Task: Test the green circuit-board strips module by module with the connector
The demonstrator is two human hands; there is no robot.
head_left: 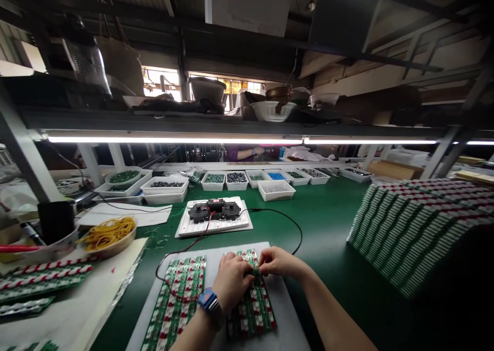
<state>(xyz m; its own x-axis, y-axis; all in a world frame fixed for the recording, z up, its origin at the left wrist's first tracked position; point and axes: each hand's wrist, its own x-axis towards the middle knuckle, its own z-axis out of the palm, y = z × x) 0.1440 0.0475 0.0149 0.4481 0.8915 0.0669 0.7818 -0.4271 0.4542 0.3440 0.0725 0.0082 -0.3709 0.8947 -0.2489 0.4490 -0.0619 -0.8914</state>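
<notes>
Both grips, left hand (231, 281) and right hand (280, 262), press together on a green circuit board (252, 310), hiding what they pinch.

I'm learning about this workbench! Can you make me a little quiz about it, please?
1. Is the watch on the left wrist or the right wrist?
2. True or false: the yellow rubber bands are in a bowl.
3. What are the left hand and right hand both working at?
A. a green circuit board panel
B. a black cup
C. a white tray

Key: 1. left wrist; 2. true; 3. A
</notes>
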